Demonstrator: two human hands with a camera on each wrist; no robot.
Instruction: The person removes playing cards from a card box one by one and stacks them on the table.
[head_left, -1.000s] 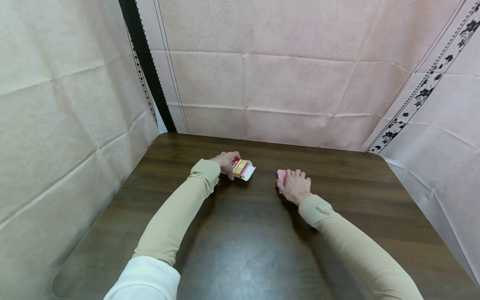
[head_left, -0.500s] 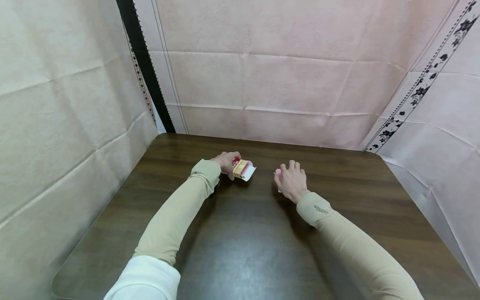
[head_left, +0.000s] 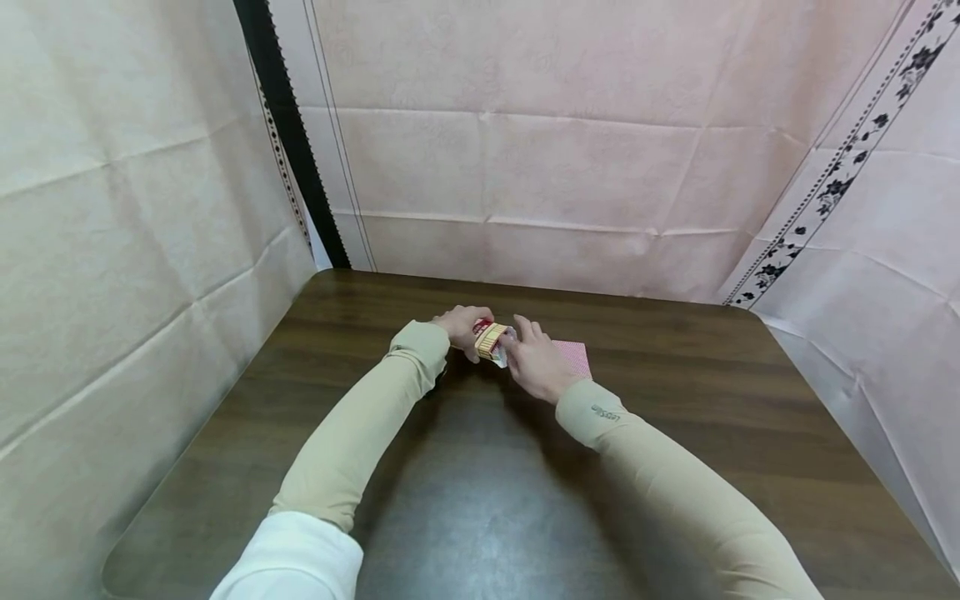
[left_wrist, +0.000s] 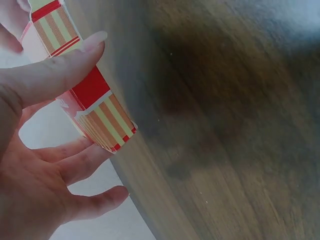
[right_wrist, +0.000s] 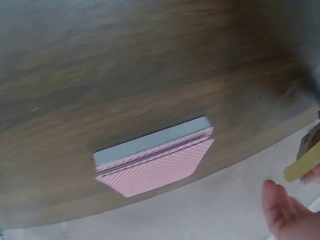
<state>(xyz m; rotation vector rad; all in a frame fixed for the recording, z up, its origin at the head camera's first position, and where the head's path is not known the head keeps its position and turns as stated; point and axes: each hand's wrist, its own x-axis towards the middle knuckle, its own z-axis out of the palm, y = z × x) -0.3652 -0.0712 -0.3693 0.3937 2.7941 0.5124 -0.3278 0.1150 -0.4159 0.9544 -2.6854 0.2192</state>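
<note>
In the head view my left hand (head_left: 463,327) grips a playing card box (head_left: 491,340), red with cream and tan stripes, whose white-flapped end points right. The left wrist view shows the thumb across the box (left_wrist: 92,95) and other fingers beneath it. My right hand (head_left: 536,365) is at the flapped end, fingers mostly extended; whether they touch the flap cannot be told. Beside it on the table lies a deck of cards (head_left: 576,357) with pink patterned backs. In the right wrist view the deck (right_wrist: 155,160) sits apart from the right fingers (right_wrist: 280,205), near a yellow strip.
The brown wooden table (head_left: 480,500) has rounded corners and a dark grain. Pale cloth (head_left: 570,183) hangs along its far side and both flanks, with a black strip (head_left: 292,133) at the left corner.
My right hand has come off the pink deck and moved left to the flapped end of the card box. The deck is now uncovered. The left hand and box have shifted slightly right.
</note>
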